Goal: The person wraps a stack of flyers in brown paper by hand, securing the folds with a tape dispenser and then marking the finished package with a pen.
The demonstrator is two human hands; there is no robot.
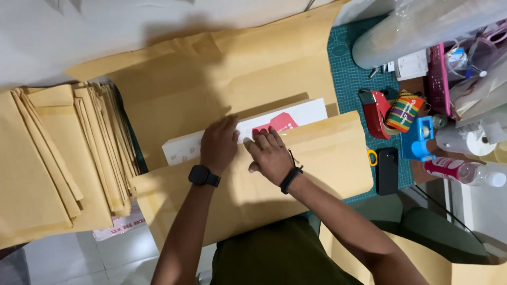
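A white box with a red patch lies on a big sheet of brown paper. The near flap of brown paper is folded up over the box's front edge. My left hand, with a black watch on the wrist, presses flat on the fold over the box. My right hand, with a black band on the wrist, presses the paper edge beside it, fingertips at the red patch. Neither hand grips anything.
A stack of several folded brown paper sheets lies at the left. At the right, on a green cutting mat, sit a red tape dispenser, a striped tape roll, a blue dispenser, a black phone, a bottle and a clear film roll.
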